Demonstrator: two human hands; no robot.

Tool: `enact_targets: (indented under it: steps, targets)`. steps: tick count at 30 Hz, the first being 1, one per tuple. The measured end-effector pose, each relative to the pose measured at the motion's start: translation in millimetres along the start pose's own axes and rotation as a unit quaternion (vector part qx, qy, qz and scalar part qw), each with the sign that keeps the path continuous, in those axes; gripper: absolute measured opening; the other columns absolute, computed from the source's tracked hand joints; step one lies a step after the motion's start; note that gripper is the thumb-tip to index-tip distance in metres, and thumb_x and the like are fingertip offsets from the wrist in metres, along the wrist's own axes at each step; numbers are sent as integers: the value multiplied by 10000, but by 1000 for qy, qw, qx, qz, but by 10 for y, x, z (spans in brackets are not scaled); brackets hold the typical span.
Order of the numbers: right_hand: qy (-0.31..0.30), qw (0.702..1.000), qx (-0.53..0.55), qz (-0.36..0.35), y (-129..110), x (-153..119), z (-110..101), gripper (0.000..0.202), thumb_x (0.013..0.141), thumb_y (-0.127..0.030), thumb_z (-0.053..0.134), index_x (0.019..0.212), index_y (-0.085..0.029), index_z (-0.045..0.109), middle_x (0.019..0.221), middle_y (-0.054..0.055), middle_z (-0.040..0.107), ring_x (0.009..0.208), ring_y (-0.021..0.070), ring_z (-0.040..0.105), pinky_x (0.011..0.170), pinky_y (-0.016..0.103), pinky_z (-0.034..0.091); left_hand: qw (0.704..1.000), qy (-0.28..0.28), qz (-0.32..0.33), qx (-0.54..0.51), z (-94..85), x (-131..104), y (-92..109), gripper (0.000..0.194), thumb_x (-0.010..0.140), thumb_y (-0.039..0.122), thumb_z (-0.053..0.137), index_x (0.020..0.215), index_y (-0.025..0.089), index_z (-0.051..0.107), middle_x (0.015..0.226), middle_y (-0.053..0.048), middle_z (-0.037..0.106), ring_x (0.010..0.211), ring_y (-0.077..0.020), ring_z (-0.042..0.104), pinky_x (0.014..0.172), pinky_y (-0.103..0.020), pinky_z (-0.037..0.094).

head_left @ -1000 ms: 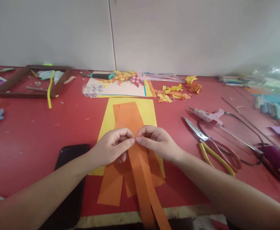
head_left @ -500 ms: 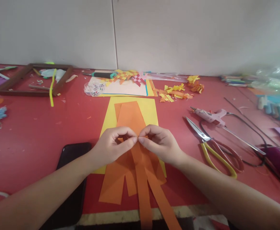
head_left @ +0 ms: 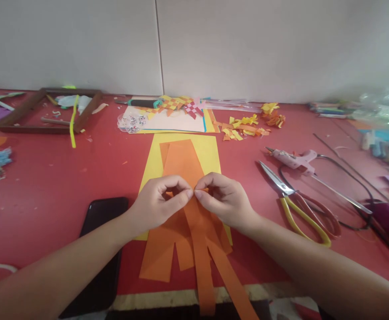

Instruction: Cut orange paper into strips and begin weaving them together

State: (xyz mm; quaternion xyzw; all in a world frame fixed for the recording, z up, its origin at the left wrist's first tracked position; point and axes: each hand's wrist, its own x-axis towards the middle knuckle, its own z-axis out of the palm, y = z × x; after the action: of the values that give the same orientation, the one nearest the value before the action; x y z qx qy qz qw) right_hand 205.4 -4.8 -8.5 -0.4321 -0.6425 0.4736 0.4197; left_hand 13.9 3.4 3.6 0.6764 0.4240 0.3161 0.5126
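Observation:
My left hand and my right hand meet at the fingertips, thumb and forefinger pinched together on each. Between them they grip the upper end of an orange paper strip, which hangs down past the table's front edge. A second orange strip slants away to the lower right. Beneath my hands lie orange paper sheets with cut slits, on top of a yellow sheet. The fingers partly hide the pinched spot.
Scissors and a pink glue gun with its cord lie to the right. A black phone is under my left forearm. Toward the wall are paper scraps, a cutter and a brown frame.
My hands keep the same pinch on the orange strip. The whole view has shifted very slightly, and the strip's lower end sits a little higher and to the right.

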Motion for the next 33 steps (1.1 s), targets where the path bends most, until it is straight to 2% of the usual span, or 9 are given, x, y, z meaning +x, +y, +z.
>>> enact_targets:
  steps: [13,21,28,33]
  targets:
    - [24,999,-35,-34,4,11,33,85,845,-251,623,770,-219,598,688,3,614,585,117,522,531,266,414,1000,-1,13,-6,-4,-8,-5,198,939,285,558,766,196,597,655,56,530,519,-61,448,504,-194,372]
    - [12,1000,8,-16,13,25,-6,130,859,-295,633,780,-200,590,689,-7,569,565,97,496,507,246,394,1000,12,-12,-11,0,13,-27,227,939,338,559,765,191,569,645,57,494,526,-72,455,493,-201,380]
    - [35,996,-48,-61,54,34,-10,161,865,-290,621,747,-198,562,647,-16,560,538,95,484,495,244,394,1000,21,-6,-19,-6,20,2,235,932,321,557,738,189,547,624,65,473,513,-67,450,479,-197,370]
    - [47,995,-50,-74,51,23,7,148,871,-282,625,759,-205,565,664,-13,579,554,98,500,507,243,407,999,23,-22,-43,-10,29,2,240,932,323,556,732,192,535,603,75,445,481,-60,441,457,-191,361]
